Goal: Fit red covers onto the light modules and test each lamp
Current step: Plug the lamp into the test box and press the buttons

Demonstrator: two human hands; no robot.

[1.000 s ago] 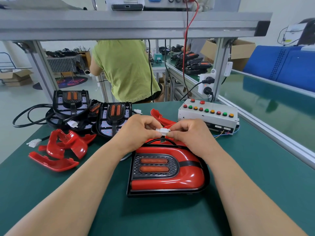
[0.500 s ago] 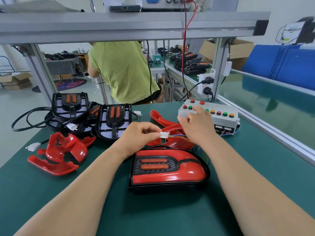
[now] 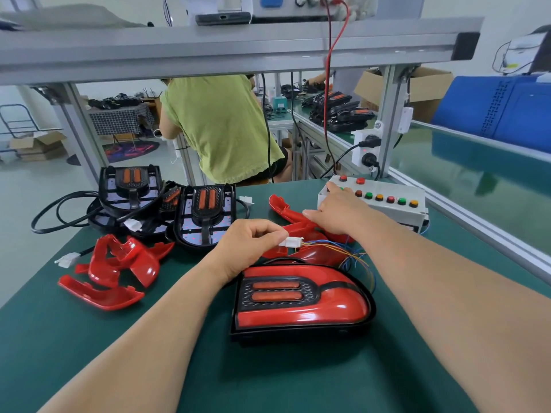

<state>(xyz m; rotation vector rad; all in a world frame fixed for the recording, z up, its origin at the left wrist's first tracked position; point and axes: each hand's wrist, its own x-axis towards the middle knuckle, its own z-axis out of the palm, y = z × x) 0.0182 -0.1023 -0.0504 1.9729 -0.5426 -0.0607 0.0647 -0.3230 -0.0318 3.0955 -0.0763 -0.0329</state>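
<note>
A lamp with its red cover fitted (image 3: 301, 302) lies on the green bench in front of me. Just above it, my left hand (image 3: 250, 245) pinches the joined white connector (image 3: 291, 242), from which coloured wires run right. My right hand (image 3: 340, 211) reaches onto the left end of the grey test box (image 3: 384, 201), fingers extended over its buttons. Loose red covers (image 3: 119, 266) lie at the left, and more red covers (image 3: 293, 217) sit under my right hand. Bare black light modules (image 3: 205, 216) are stacked at the back left.
The bench's aluminium rail (image 3: 483, 222) runs along the right edge. A power strip (image 3: 365, 150) hangs on the frame post behind the box. Black cables (image 3: 59, 210) loop at the far left. A person in a green shirt (image 3: 220, 126) sits beyond the bench.
My right hand let go of the connector and moved up and right onto the test box. My left hand keeps hold of the connector.
</note>
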